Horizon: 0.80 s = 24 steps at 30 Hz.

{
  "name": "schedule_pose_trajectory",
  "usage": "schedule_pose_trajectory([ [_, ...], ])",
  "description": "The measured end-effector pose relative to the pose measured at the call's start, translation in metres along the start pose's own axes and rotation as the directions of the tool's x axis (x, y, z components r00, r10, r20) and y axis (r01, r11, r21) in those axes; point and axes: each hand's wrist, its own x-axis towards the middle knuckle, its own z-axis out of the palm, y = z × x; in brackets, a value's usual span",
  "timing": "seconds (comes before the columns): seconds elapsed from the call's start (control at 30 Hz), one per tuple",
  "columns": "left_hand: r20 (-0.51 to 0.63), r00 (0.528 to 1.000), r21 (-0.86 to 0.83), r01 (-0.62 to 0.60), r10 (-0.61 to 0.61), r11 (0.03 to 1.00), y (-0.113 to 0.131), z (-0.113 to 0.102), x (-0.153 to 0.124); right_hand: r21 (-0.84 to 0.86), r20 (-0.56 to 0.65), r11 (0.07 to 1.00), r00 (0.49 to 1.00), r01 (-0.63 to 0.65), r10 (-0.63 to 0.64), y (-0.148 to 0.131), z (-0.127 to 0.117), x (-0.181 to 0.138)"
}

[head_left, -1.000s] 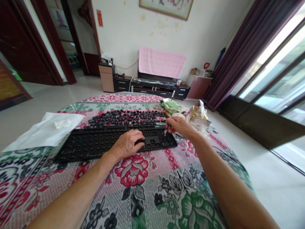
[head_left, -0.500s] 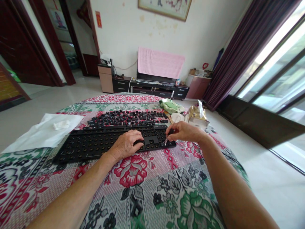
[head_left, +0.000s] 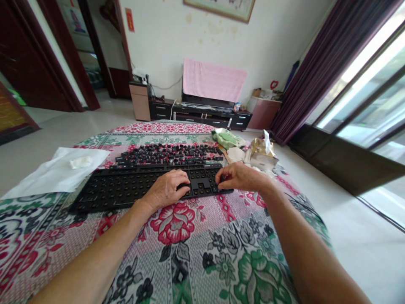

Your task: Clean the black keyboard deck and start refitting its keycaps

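A black computer keyboard [head_left: 114, 185] with its keycaps off lies across the table, bare key sockets showing. My left hand [head_left: 169, 188] rests on it right of the middle, fingers curled over the top and thumb near the front edge. At the number-pad end, my right hand [head_left: 232, 177] pinches a small slim tool with a dark handle; its tip, shiny half a second ago, is hidden behind the fingers. Just behind the keyboard, many loose black keycaps [head_left: 171, 154] lie spread in a wide pile.
A white sheet [head_left: 60, 169] with a crumpled tissue [head_left: 80, 162] lies at the left. Behind my right hand are a green packet [head_left: 228, 138], white wads [head_left: 236, 155] and a gold tissue pack [head_left: 261, 147]. A flowered cloth [head_left: 202, 236] covers the table. A dark cable hangs at the right edge.
My right hand has shifted slightly left and closer over the number pad, so the tool's shiny tip no longer shows. The left hand stays in place. The view has tilted a little.
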Motion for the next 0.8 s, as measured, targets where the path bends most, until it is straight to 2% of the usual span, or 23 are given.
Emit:
schedule_pose_trajectory([
  [0.1,0.007,1.0,0.009,0.006,-0.006,1.0,0.001,0.0,0.0,0.017,0.003,1.0,1.0,0.022,-0.022,0.005,0.002,0.002],
  [0.3,0.0,1.0,0.002,-0.004,0.004,1.0,0.0,0.0,0.0,0.234,-0.03,0.969,0.997,0.083,-0.078,0.025,0.011,0.012],
  [0.63,-0.004,1.0,0.0,-0.01,0.01,1.0,0.001,-0.001,0.001,0.567,-0.046,0.824,0.998,-0.011,0.045,0.045,0.012,0.016],
  [0.73,-0.005,1.0,-0.002,-0.012,0.012,1.0,0.001,-0.001,0.0,0.591,-0.07,0.806,0.994,-0.023,0.08,0.048,0.012,0.017],
  [0.8,-0.01,1.0,-0.006,-0.017,0.017,1.0,0.0,-0.001,0.0,0.548,-0.088,0.836,0.995,0.01,0.046,0.045,0.011,0.018],
])
